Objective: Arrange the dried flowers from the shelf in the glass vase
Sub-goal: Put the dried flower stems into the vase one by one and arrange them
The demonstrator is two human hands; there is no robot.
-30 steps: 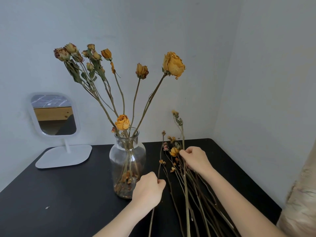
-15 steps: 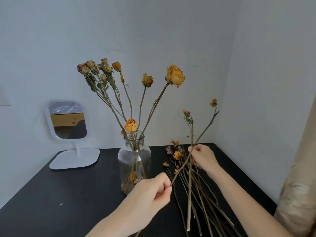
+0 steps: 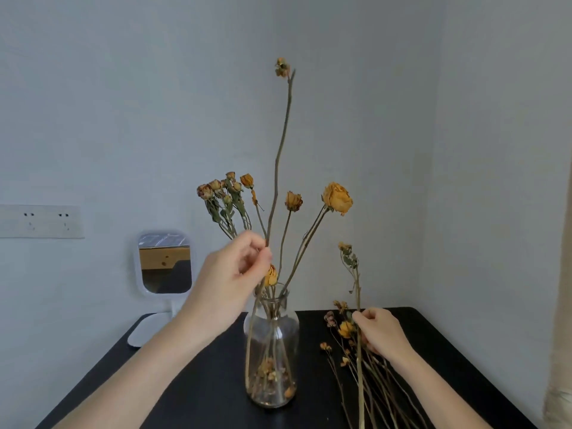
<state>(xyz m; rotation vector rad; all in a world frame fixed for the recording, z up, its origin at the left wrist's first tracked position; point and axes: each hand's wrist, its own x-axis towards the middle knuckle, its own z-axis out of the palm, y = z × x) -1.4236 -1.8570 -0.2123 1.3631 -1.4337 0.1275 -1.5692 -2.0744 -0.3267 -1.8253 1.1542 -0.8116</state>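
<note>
A clear glass vase point(image 3: 271, 335) stands on the black table point(image 3: 192, 397), with several dried yellow roses point(image 3: 337, 198) rising from it. My left hand point(image 3: 230, 283) pinches a long thin dried stem point(image 3: 283, 144) upright just above the vase mouth; its small withered bud is high up. The stem's lower end runs down in front of the vase's left side. My right hand point(image 3: 380, 332) grips another dried stem point(image 3: 357, 283), held upright over the pile of loose dried flowers point(image 3: 371, 376) lying on the table to the vase's right.
A small white standing mirror point(image 3: 164, 263) sits at the table's back left. A wall socket strip point(image 3: 40, 221) is on the left wall. Walls close the corner behind and to the right. A pale curtain point(image 3: 560, 351) hangs at the far right.
My left hand rose from table level with the long stem and swung it upright over the vase. My right hand stayed at the pile, holding its stem. The view tilted upward.
</note>
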